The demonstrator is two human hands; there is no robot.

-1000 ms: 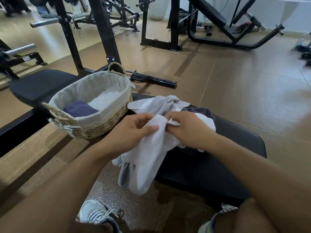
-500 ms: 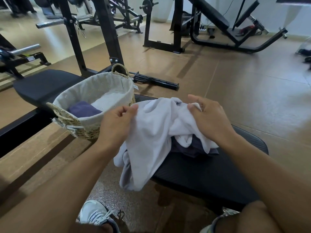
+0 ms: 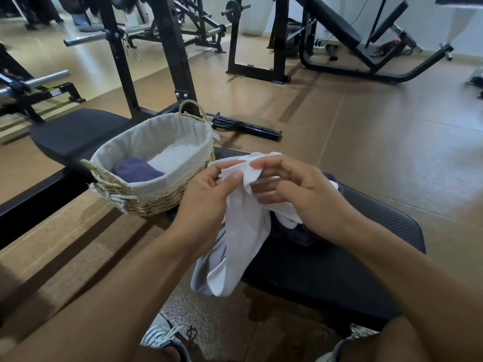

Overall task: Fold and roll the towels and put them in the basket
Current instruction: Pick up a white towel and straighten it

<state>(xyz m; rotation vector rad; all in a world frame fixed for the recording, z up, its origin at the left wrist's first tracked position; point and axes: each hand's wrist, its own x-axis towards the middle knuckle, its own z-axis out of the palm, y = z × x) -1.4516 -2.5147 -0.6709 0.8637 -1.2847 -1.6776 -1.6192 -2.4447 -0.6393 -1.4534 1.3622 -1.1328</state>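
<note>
Black padded bench [image 3: 339, 270] – weight racks [image 3: 167, 48] behind, sneakers [image 3: 162, 335] below

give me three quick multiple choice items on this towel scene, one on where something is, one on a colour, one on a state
1. Where does the wicker basket stand?
A. on the bench
B. on the floor
C. on a lap

2. What colour is the rolled towel in the basket?
A. red
B. dark purple
C. yellow

3. How is the white towel held?
A. draped over one forearm
B. lying untouched
C. pinched by both hands

Answers: 1 A, its base rests on the black bench. 2 B, a dark purple roll lies against the lining. 3 C, the left hand and right hand grip its top edge while the rest hangs.
</note>
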